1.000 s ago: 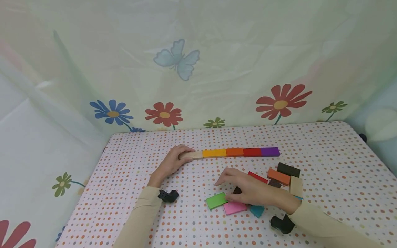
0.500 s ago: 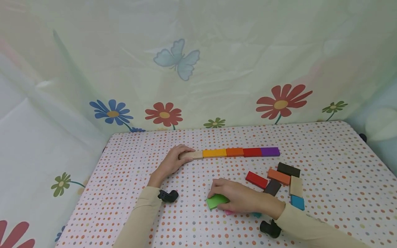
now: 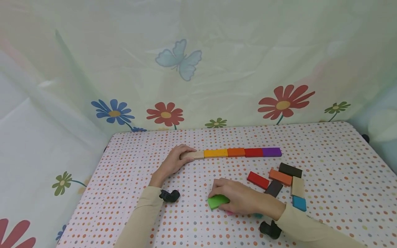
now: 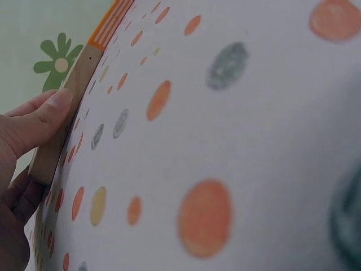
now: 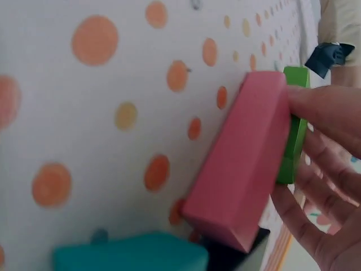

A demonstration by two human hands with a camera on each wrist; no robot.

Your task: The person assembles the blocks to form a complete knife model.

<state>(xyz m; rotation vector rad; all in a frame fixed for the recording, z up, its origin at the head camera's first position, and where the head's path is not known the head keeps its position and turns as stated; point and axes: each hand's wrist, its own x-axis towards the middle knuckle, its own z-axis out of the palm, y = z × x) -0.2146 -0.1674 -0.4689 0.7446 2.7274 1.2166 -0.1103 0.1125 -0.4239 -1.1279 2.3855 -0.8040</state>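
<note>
One green block (image 3: 215, 202) sits clamped in the right hand (image 3: 237, 196) — a straight lift should spare the pink block (image 5: 242, 152) just beside it — while the left hand (image 3: 174, 161) grips the beige block (image 3: 196, 155), best steadied against the yellow block (image 3: 215, 153) on the desk (image 3: 186, 224).

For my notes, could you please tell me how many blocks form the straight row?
5, from left to right: beige block, held by the left hand; yellow block; orange block; red block; purple block. None seems hidden.
</note>
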